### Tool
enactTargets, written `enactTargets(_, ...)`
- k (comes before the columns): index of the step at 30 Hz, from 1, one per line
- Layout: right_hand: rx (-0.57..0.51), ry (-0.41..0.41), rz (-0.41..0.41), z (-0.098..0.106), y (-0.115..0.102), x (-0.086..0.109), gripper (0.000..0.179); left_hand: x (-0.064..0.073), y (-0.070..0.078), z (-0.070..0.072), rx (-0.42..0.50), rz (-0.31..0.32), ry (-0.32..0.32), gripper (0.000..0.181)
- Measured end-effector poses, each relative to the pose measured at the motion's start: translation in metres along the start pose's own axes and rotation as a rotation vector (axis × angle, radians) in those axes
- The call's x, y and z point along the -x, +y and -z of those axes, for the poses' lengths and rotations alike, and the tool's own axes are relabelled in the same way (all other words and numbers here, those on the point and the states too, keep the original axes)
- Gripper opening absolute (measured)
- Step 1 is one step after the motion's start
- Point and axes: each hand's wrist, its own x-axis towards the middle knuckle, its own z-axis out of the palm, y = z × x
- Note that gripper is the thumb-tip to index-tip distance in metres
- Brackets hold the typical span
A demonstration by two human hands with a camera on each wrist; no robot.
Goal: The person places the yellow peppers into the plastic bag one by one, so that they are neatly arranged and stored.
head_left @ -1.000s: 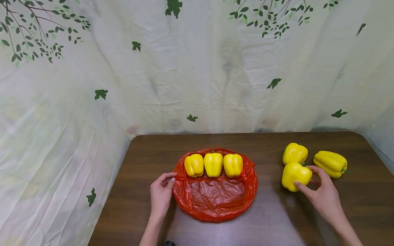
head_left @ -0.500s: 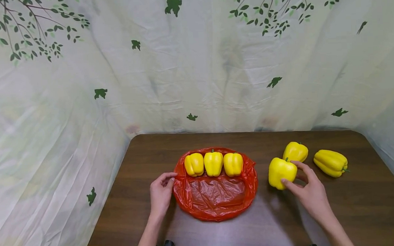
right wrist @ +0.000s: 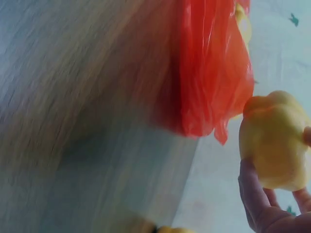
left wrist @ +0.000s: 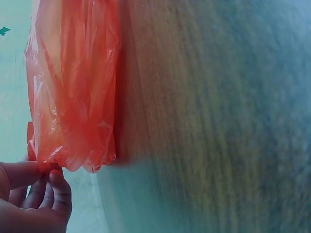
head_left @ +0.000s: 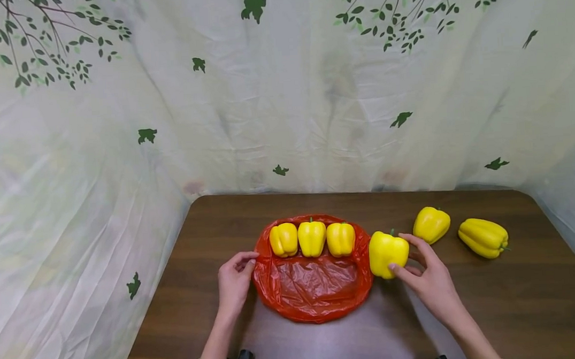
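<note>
A red plastic bag (head_left: 317,306) lies spread open on the table, its rim rolled into an oval. Three yellow bell peppers (head_left: 312,239) stand in a row along the far side inside it. My left hand (head_left: 235,281) pinches the bag's left rim between thumb and fingers; the left wrist view shows the thin red film (left wrist: 77,97) gathered at the fingertips. With my right hand (head_left: 429,280) I hold another yellow bell pepper (head_left: 388,254) upright by its right side, thumb in front. In the head view this pepper overlaps the bag's right rim.
Two more yellow bell peppers lie on the right of the brown table (head_left: 524,297): one squat pepper (head_left: 431,225) and one on its side (head_left: 484,238). Behind the table hangs a pale curtain (head_left: 303,104) printed with leaves.
My right hand has carried the held pepper left, from beside the two loose peppers to the bag's right rim. My left hand keeps its place on the bag.
</note>
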Motion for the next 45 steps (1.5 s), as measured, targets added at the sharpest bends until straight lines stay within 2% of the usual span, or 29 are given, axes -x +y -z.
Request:
enactTargets(4, 0.003, -0.022, 0.012, -0.006, -0.004, -0.002, 0.069, 0.001, 0.0, -0.002, 0.003, -0.006, -0.016, 0.017)
enactTargets(11, -0.018, -0.065, 0.077, -0.015, -0.011, -0.008, 0.066, 0.001, 0.001, -0.003, -0.02, -0.011, -0.053, 0.016)
enactTargets(21, 0.015, -0.154, 0.181, -0.025, -0.028, -0.021, 0.063, 0.001, -0.002, -0.003, -0.007, -0.056, -0.053, 0.019)
enactTargets(30, 0.089, -0.291, 0.302, -0.036, -0.04, -0.033, 0.062, 0.0, 0.0, -0.004, -0.017, -0.045, -0.063, 0.022)
enactTargets(41, 0.147, -0.525, 0.348, -0.052, -0.055, -0.047, 0.063, 0.005, 0.0, -0.003, -0.019, -0.007, -0.061, 0.024)
enactTargets(45, 0.137, -0.589, 0.377, -0.057, -0.059, -0.054, 0.063, 0.005, 0.001, -0.003, -0.018, -0.029, -0.057, 0.025)
